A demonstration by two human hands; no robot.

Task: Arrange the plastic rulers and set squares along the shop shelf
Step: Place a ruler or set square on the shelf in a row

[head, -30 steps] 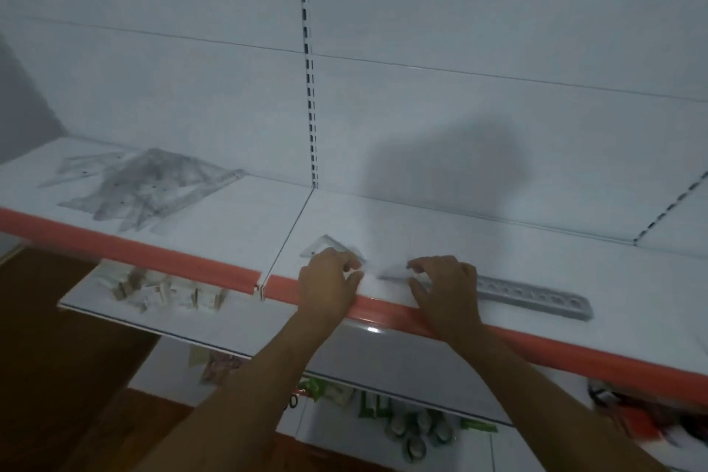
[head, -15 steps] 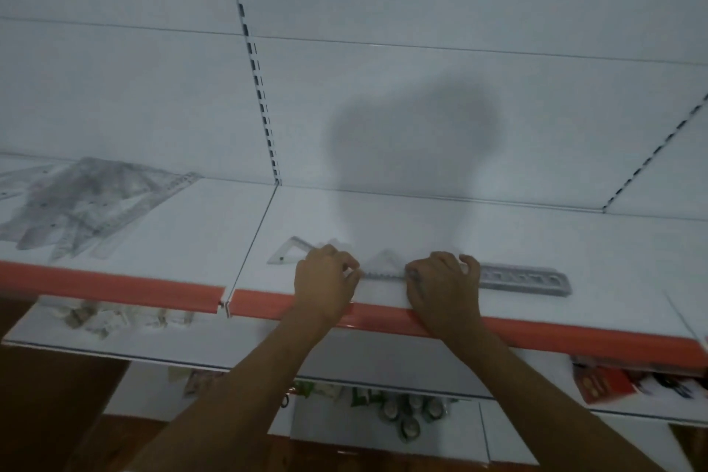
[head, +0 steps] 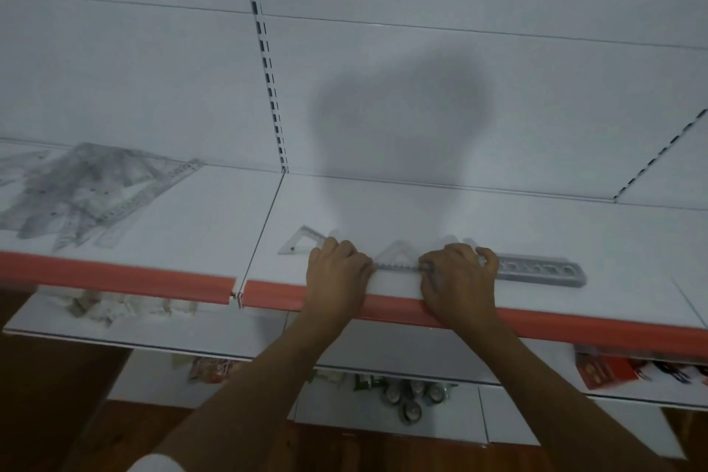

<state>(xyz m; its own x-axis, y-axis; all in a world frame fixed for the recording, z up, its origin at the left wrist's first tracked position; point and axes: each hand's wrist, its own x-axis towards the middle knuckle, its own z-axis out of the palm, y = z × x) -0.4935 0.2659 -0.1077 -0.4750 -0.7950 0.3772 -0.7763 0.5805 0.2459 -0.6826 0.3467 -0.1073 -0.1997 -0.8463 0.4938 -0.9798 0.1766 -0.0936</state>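
On the white shelf (head: pixel 479 218) near its orange front strip lie clear plastic pieces in a row. A clear set square (head: pixel 302 241) lies to the left of my left hand (head: pixel 337 272). Between my hands lies another clear set square (head: pixel 396 257), its toothed lower edge running from hand to hand. My left hand's curled fingers hold its left end; my right hand (head: pixel 458 276) grips its right end. A grey stencil ruler (head: pixel 540 270) with a row of holes lies flat just right of my right hand. A pile of clear rulers and set squares (head: pixel 84 188) lies far left.
A slotted upright (head: pixel 268 61) divides the white back panel. The orange front strip (head: pixel 115 276) has a gap where the two shelf boards meet. Lower shelves hold small packets (head: pixel 115 308), tape rolls (head: pixel 410 398) and a red box (head: pixel 605 370).
The view swung right and down, so the pile moved toward the left edge. Both hands closed onto the ends of the set square between them and keep it near the front strip.
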